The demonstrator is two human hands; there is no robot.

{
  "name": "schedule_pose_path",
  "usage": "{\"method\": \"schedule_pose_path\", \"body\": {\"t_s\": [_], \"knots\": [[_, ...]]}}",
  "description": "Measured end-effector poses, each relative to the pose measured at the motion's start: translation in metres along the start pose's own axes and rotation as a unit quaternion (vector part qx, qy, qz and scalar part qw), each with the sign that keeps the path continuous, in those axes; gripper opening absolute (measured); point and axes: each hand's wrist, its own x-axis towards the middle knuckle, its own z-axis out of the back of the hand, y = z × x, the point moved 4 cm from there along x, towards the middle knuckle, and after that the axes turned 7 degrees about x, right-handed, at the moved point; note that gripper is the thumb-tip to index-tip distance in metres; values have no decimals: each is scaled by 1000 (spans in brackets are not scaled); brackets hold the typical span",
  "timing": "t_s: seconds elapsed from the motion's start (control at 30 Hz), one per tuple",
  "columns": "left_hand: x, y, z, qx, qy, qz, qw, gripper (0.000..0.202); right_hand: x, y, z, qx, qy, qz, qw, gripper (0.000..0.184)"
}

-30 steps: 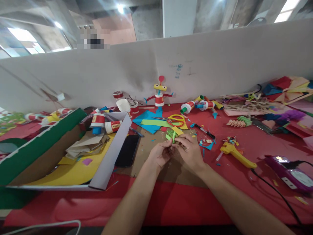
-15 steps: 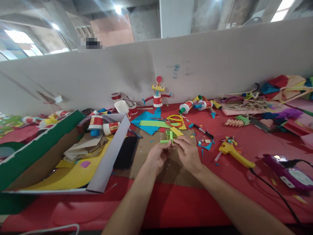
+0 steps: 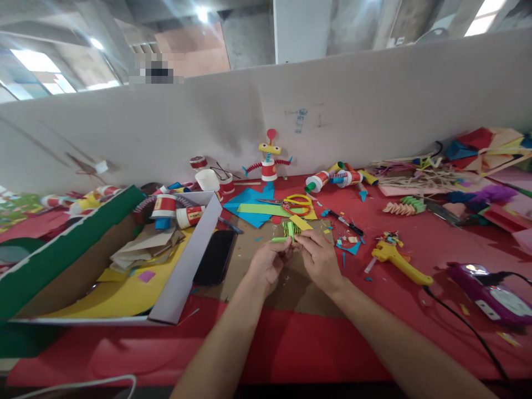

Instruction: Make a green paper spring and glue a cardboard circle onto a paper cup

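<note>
My left hand (image 3: 270, 260) and my right hand (image 3: 319, 257) meet over a brown cardboard sheet (image 3: 245, 260). Both are closed, fingertips pinching light green paper strips (image 3: 291, 231) that cross one another. Just beyond the fingertips, a green-and-black pleated piece (image 3: 296, 228) shows; whether it is joined to the strips I cannot tell. A yellow paper strip (image 3: 301, 222) lies close by my right fingers. Farther back, yellow-handled scissors (image 3: 297, 205) rest on a long light green strip (image 3: 257, 209) and blue paper (image 3: 249, 216).
An open box (image 3: 187, 260) with paper-cup figures stands left, beside a black phone (image 3: 215, 257). To the right lie a cutter knife (image 3: 344, 223), a yellow glue gun (image 3: 401, 263) and a purple device (image 3: 490, 293), both with cords. A cup robot (image 3: 268, 169) stands near the partition.
The hands and the green strips keep almost the same position. Only the camera view has shifted very slightly.
</note>
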Motion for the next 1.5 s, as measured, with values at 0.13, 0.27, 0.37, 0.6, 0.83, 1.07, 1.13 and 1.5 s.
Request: {"method": "schedule_pose_path", "body": {"t_s": [0.13,0.27,0.37,0.6,0.83,1.07,1.13,1.5], "knots": [[1,-1,2,0,0,-29,1000,8,-1,0,0,-14,-2,7,1000,30],[0,-6,1,51,27,-73,996,10,-3,-1,0,-29,12,18,999,32],[-2,-8,0,64,36,-76,994,12,-4,-1,-1,-49,27,29,998,33],[-2,-10,1,132,53,-86,986,18,-2,-1,-2,-86,52,39,994,31],[1,-8,7,137,38,-71,987,23,0,-5,-3,-18,42,-5,999,26],[1,-6,6,100,65,-43,992,17,-4,-7,-4,-15,-4,-21,1000,17],[0,-3,6,50,37,-5,998,13,-4,-6,-4,-21,-14,-15,1000,17],[0,2,4,8,-4,-26,1000,11,-1,1,1,-18,-4,-10,1000,20]]}}
